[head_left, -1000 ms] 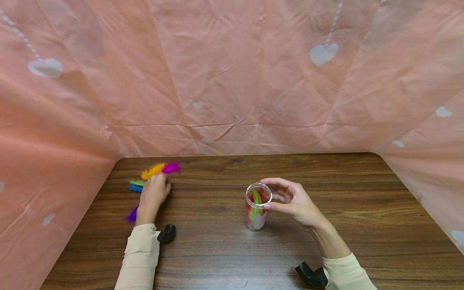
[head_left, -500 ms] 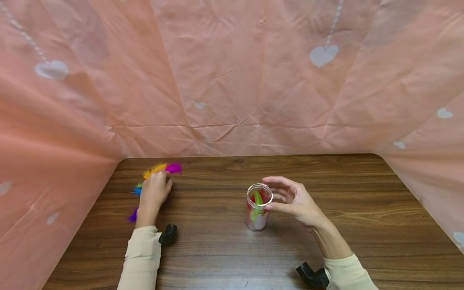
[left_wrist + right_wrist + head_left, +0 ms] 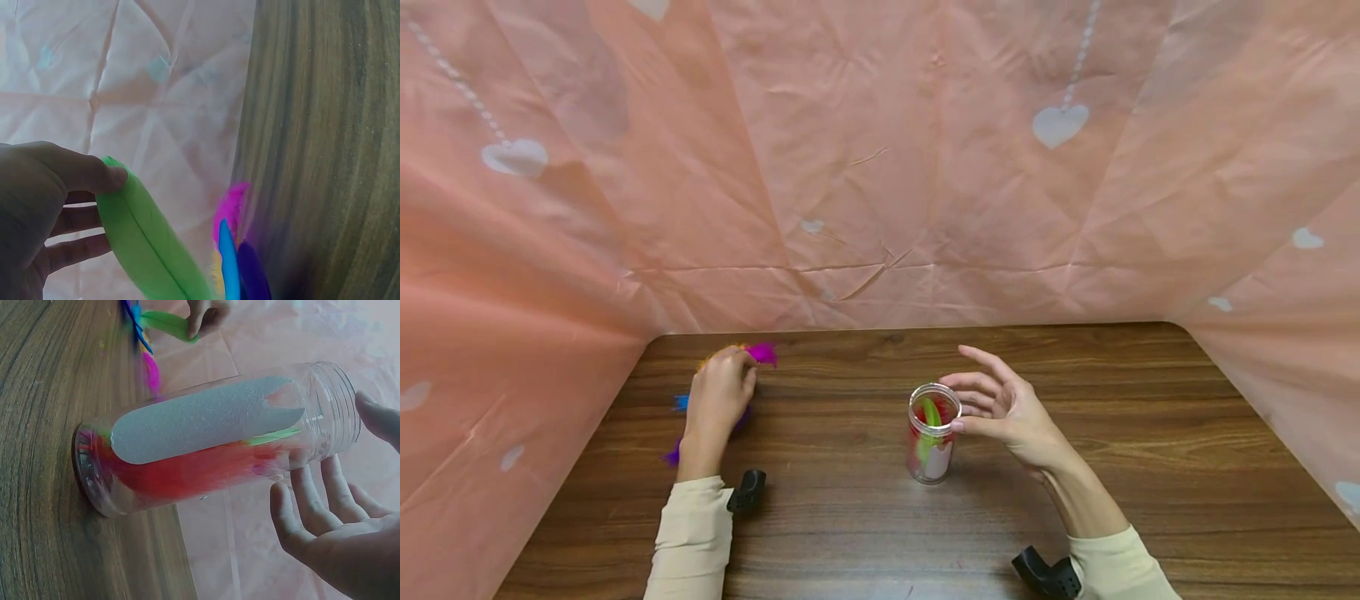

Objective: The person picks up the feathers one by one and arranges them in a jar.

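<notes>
Between thumb and fingers my left hand [image 3: 722, 396] pinches a green feather [image 3: 147, 234] by one end, plain in the left wrist view. Under and beside that hand lie other feathers: a magenta feather [image 3: 763, 354], a blue feather [image 3: 229, 259] and a purple feather [image 3: 254, 272]; an orange one is mostly hidden. My right hand [image 3: 1011, 408] lightly holds the neck of a clear jar [image 3: 200, 440], thumb at the rim, index finger raised. Standing upright and lidless, the jar contains red feathers [image 3: 187, 478] and a green one [image 3: 930, 412]. A pale label covers part of its side.
The brown wooden table [image 3: 835, 517] runs under both hands. A peach curtain [image 3: 880, 167] with pale hearts rises at the back and both sides. Black wrist cameras [image 3: 748, 492] sit at both sleeves.
The green feather has come up from the table in my left hand, which hides more of the orange one. My right index finger has lifted off the jar. The jar has stayed put.
</notes>
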`<state>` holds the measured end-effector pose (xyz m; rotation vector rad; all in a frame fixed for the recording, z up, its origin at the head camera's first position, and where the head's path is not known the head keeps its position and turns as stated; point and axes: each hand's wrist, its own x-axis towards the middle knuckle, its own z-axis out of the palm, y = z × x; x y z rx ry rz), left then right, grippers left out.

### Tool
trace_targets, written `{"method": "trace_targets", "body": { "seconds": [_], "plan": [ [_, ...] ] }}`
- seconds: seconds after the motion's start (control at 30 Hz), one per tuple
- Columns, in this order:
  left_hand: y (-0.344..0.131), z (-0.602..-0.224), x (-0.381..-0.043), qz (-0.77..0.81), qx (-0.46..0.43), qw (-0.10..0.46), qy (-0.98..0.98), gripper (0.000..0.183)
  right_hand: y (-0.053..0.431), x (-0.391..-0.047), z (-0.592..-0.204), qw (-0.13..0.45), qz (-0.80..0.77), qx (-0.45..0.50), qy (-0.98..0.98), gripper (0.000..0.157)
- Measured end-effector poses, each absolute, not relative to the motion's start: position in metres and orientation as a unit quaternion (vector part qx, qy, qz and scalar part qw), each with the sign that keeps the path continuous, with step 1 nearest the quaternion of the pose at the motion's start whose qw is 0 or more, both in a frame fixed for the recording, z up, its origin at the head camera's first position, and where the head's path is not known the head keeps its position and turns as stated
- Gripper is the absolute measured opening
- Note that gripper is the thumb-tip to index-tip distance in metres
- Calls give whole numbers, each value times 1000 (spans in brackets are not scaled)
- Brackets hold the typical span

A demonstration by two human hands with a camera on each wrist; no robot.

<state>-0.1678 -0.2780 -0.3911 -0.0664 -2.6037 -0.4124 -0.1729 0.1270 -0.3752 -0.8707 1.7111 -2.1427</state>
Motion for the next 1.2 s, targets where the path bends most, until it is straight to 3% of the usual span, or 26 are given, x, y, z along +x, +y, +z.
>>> {"method": "trace_targets", "body": {
  "seconds": [0.73,1.2],
  "plan": [
    [-266,-370,-162,-188,-45,286,-939,5,124,-171,-373,138,-725,-305,602,68],
    [-236,-344,-155,-361,-167,370,-840,12,124,-171,-375,141,-724,-304,602,67]
  ]
}}
